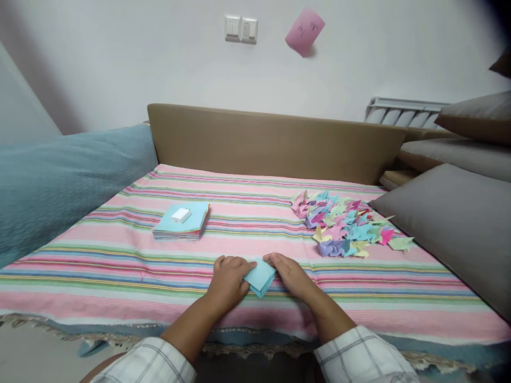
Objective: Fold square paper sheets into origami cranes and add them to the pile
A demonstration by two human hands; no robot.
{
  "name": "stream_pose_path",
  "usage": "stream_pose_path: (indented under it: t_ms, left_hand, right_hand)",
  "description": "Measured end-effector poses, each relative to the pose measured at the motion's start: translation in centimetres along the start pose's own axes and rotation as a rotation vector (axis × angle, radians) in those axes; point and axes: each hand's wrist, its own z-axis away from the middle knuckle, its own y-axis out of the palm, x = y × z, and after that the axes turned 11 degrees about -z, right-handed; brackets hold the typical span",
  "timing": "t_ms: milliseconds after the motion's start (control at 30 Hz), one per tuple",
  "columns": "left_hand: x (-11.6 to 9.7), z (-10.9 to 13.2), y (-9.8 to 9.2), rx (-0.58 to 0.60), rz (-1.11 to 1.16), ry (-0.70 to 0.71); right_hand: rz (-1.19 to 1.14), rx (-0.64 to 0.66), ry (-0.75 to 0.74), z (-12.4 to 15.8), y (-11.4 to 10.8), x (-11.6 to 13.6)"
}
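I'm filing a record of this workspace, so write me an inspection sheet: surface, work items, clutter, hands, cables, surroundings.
Surface: striped cloth, slightly wrinkled.
Work items: folded blue paper between the hands; paper stack at left, blue sheet uppermost; many-coloured folded paper pieces heaped at right.
Clutter: small white block on the stack.
Hands: left hand touches the folded paper's left side; right hand is at its right side, grip unclear.
Cables: nothing seen.
Surroundings: brown backboard, grey cushions at right, wall switches, pink note.
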Motion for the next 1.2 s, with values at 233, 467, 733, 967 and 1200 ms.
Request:
stream_pose_path:
  t_ms: [233, 467, 733, 967, 1200]
  left_hand:
    - [-0.3, 0.1, 0.1, -0.007, -0.052, 0.037]
    - [-0.3, 0.1, 0.1, -0.018, -0.068, 0.059]
    - [-0.1, 0.2, 0.5, -0.037, -0.091, 0.078]
    - [0.1, 0.1, 0.7, -0.025, -0.067, 0.074]
    - [0.2, 0.1, 0.5, -0.011, -0.052, 0.058]
  right_hand:
    - [0.193, 0.036, 0.055, 0.1, -0.2, 0.9]
    - [0.424, -0.019, 0.056, 0.2, 0.2, 1.0]
    - [0.626, -0.031, -0.077, 0.3, 1.3, 0.4]
    - [0.680, -0.010, -0.079, 0.1, 2.0, 0.4]
    - [0.735, -0.008, -0.047, -0.3, 2.4, 0.5]
